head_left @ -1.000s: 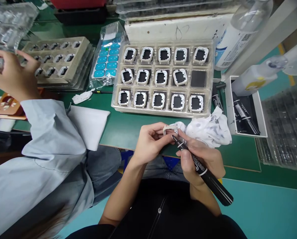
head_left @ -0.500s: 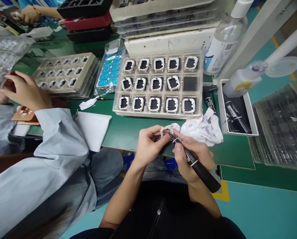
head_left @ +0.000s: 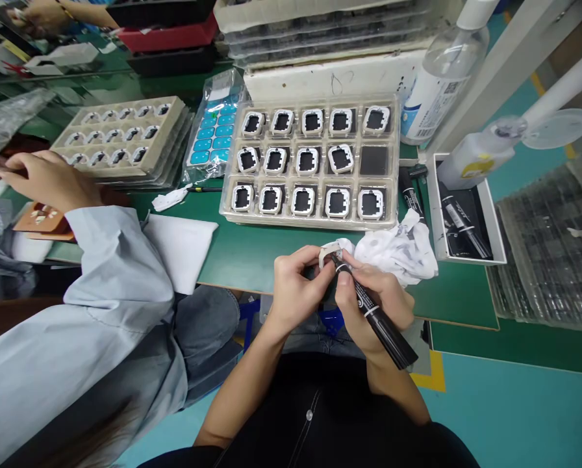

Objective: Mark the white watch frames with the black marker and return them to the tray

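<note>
My left hand [head_left: 298, 283] pinches a small white square frame part [head_left: 328, 252] at the near edge of the green mat. A black marker pen [head_left: 375, 316] is gripped in my right hand [head_left: 375, 300], its tip touching the frame. Just beyond my hands stands a clear tray [head_left: 310, 223] with three rows of the same white frames on black inserts; one cell in the middle row at the right shows only black. A crumpled white cloth [head_left: 398, 250] lies right of my hands.
A co-worker in a light blue sleeve [head_left: 110, 273] sits at my left, hand [head_left: 47, 179] near a beige tray [head_left: 120, 136] of small parts. A bag of blue stickers [head_left: 215, 130], bottles [head_left: 442, 71], a white box [head_left: 495, 260] holding markers and stacked clear trays [head_left: 554, 253] surround the mat.
My hands have shifted slightly left and nearer, and the marker now stands steeper against the frame. The co-worker's hand has lowered away from the clear tray it held.
</note>
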`<state>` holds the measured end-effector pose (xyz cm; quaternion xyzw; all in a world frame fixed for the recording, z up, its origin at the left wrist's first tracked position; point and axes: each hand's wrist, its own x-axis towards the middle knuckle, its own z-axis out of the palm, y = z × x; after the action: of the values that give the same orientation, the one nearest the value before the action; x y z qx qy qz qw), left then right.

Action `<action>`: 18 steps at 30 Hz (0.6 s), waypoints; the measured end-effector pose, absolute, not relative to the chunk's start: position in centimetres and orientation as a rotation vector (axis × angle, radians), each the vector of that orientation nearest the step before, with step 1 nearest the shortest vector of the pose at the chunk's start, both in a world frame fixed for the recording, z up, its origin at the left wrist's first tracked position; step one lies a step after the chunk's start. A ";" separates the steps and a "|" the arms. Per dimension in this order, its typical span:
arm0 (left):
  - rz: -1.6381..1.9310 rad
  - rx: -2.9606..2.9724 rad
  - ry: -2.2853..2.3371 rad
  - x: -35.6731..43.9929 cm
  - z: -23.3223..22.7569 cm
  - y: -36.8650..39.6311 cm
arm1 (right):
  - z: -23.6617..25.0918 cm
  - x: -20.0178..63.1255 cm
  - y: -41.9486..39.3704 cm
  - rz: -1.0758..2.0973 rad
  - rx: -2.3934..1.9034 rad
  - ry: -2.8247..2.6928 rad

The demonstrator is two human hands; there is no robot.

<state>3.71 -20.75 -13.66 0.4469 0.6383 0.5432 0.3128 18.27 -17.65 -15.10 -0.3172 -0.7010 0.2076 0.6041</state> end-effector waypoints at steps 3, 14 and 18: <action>1.426 1.204 1.708 3.7 -13.7 -20.9 | -15.0 18.3 -17.6 0.455 -0.732 -1.642; 1.428 1.098 1.644 3.3 -13.1 -21.0 | -14.9 18.1 -18.3 0.592 -0.749 -1.573; 1.488 0.978 1.705 3.1 -12.7 -20.9 | -15.6 17.7 -19.0 0.759 -0.772 -1.376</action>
<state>3.09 -20.91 -12.69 0.3741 0.6524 0.5695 0.3317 17.74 -18.97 -15.57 -0.3387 -0.6032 0.3330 0.6407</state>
